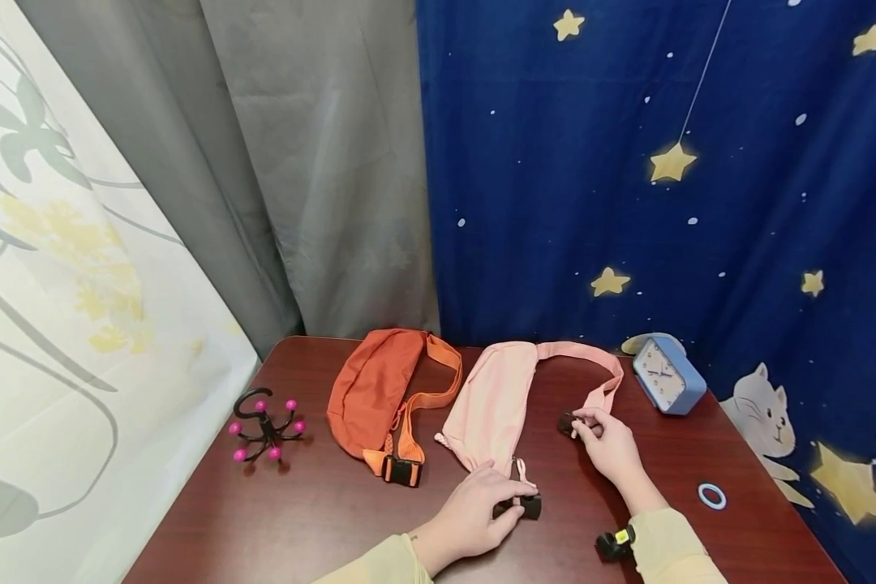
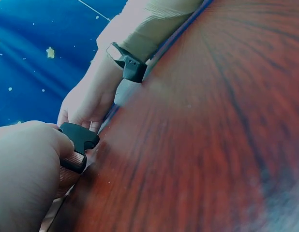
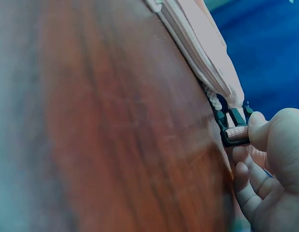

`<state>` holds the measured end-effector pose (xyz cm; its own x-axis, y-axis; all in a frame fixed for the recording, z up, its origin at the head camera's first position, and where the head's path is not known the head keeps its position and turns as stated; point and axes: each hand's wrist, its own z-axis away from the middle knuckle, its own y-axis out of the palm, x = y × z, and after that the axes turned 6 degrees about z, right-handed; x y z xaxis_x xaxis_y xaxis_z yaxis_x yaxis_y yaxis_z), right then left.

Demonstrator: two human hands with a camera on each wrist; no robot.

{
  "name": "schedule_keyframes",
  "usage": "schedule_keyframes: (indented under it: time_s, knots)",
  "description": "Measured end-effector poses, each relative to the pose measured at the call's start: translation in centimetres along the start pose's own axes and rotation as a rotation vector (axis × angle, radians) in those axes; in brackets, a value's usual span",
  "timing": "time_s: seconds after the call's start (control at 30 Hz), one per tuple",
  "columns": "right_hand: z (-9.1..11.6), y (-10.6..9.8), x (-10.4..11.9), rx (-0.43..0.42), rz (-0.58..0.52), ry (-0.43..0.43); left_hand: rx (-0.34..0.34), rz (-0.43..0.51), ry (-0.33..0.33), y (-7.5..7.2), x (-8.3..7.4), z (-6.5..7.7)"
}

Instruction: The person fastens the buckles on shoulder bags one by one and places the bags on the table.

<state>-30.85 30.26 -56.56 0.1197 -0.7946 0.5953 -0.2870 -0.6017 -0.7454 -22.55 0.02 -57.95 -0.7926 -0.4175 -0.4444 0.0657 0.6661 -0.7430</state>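
Observation:
A pink waist bag (image 1: 492, 397) lies on the table, its strap (image 1: 584, 350) curving off to the right. At its near end my left hand (image 1: 474, 511) grips the black buckle socket (image 1: 530, 507); in the left wrist view the thumb presses this socket (image 2: 81, 137). Farther right, my right hand (image 1: 609, 450) pinches the black pronged buckle half (image 1: 565, 423) on the strap's other end. The right wrist view shows the prongs (image 3: 235, 117) pointing away from the thumb. Both buckle halves are apart.
An orange-red waist bag (image 1: 375, 389) with its buckle (image 1: 402, 470) fastened lies at the left. Beyond it stands a black hook rack with pink tips (image 1: 266, 430). A blue alarm clock (image 1: 689, 381) stands at the back right, and a light-blue ring (image 1: 712, 496) lies near the right edge.

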Motion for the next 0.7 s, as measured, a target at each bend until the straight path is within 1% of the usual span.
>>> schedule_keyframes:
  time_s: [0.23,0.43,0.7]
  knots:
    - [1.0,-0.1,0.3,0.021,-0.032,-0.055,0.0,0.023,-0.013,-0.1,0.1,0.1]
    - [1.8,-0.4,0.6,0.029,-0.083,-0.08,0.002,0.025,-0.015,-0.2,0.0,0.1]
    - [2.8,-1.2,1.6,0.136,-0.106,-0.078,0.011,0.035,-0.022,-0.1,0.1,0.0]
